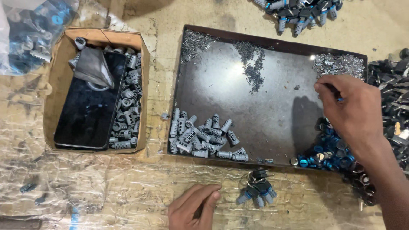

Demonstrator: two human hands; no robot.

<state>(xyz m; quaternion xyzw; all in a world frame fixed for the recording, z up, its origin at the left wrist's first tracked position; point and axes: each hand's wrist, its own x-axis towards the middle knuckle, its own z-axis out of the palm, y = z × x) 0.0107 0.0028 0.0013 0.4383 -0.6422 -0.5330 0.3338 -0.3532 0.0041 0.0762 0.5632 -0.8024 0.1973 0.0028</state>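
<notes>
My right hand (353, 113) hovers over the right side of a dark metal tray (238, 98), fingers pinched on a small blue part (339, 99). It is just below a heap of tiny silver bits (338, 64) and above a pile of blue round caps (328, 153). My left hand (194, 208) lies on the table in front of the tray with fingers stretched out, holding nothing. A bunch of grey lock cylinders with keys (257, 191) lies just right of it. Grey lock barrels (204, 138) are heaped in the tray's near left corner.
A cardboard box (55, 76) at the left holds a black phone (89, 106) and more grey barrels. Dark pins (253, 64) and springs (194, 42) lie at the tray's far side. Assembled locks (298, 12) sit beyond it, black parts (392, 85) at the right, a plastic bag (30, 30) far left.
</notes>
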